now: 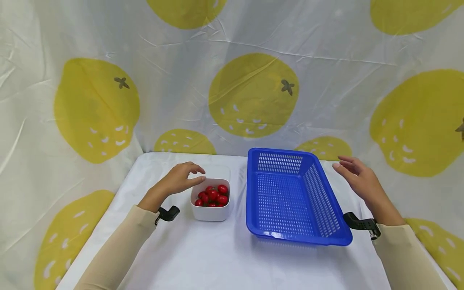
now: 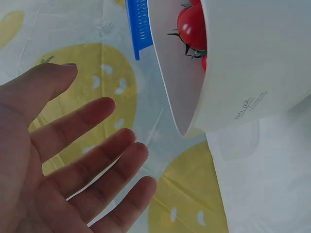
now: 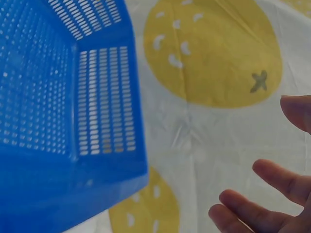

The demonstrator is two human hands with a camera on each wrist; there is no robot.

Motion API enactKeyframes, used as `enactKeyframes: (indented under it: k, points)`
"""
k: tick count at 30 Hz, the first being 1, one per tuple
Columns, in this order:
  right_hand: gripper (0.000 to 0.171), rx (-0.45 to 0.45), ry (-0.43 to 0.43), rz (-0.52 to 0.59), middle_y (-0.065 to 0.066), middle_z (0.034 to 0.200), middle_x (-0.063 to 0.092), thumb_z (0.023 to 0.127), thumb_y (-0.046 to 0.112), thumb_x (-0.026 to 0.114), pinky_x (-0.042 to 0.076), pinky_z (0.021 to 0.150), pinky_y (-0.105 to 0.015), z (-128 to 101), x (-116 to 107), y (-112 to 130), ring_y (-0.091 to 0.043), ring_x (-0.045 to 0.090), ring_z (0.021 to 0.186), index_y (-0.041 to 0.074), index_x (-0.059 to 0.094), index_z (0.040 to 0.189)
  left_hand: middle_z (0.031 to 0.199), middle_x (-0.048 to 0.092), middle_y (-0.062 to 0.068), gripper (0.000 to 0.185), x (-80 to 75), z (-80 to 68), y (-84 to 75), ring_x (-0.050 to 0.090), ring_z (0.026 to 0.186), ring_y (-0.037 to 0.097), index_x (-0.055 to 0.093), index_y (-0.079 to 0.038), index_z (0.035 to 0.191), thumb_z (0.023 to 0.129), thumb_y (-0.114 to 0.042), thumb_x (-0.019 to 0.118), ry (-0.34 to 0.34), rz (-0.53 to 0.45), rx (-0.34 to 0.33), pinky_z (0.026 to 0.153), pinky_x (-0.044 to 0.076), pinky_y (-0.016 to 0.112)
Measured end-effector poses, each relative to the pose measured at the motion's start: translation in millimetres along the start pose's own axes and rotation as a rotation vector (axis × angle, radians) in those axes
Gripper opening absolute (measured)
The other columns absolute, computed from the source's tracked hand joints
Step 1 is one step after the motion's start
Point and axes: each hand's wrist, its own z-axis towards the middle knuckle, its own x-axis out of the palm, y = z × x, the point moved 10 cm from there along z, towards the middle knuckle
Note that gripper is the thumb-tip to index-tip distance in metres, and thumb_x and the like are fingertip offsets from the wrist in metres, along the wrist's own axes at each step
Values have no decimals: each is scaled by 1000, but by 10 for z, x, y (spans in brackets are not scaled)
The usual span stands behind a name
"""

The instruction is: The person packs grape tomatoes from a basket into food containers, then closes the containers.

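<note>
A white square bowl (image 1: 210, 210) holding several red cherry tomatoes (image 1: 213, 195) stands on the white table, left of a blue perforated basket (image 1: 291, 198). My left hand (image 1: 180, 179) hovers at the bowl's left rear corner with relaxed fingers and holds nothing. The left wrist view shows its open palm (image 2: 63, 165) beside the bowl wall (image 2: 252, 73) without touching it. To the right of the basket's far right corner my right hand (image 1: 357, 176) floats open and empty. Its fingertips (image 3: 272, 194) show beside the basket's outer wall (image 3: 63, 107) in the right wrist view.
The white table (image 1: 224, 253) is walled on three sides by a white curtain (image 1: 181, 80) printed with big yellow fruit. A white lid (image 1: 217, 171) lies flat behind the bowl. Open tabletop stretches in front of bowl and basket.
</note>
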Motion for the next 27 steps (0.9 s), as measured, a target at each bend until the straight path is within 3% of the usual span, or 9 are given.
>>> enactKeyframes:
  k: [8,15,21,27]
  points:
    - [66,-104,26,45,-28,144,39,96,46,53,30,98,-70,170,212,587,-49,36,131,6,37,147,112,67,7,28,-146,36,-8,62,103,28,69,-9,112,93,-29,64,-38,-48,14,91,49,45]
    - [61,-185,157,157,-24,143,43,97,42,53,32,105,-59,361,659,1119,-41,40,131,6,42,144,111,68,7,32,-281,128,154,64,103,25,69,-9,113,94,-33,61,-96,-111,-76,88,51,42]
    - [61,-149,275,306,-21,144,42,97,42,53,30,109,-54,559,1076,1343,-36,38,133,6,39,145,109,69,10,34,-356,221,303,63,105,28,68,-7,115,96,-35,59,-140,-147,-127,89,49,46]
    - [64,-81,345,423,-19,147,38,98,42,53,30,110,-49,726,1430,1472,-34,38,135,4,36,146,117,65,14,41,-357,314,407,59,111,32,63,-5,122,97,-36,55,-88,-182,-179,93,48,47]
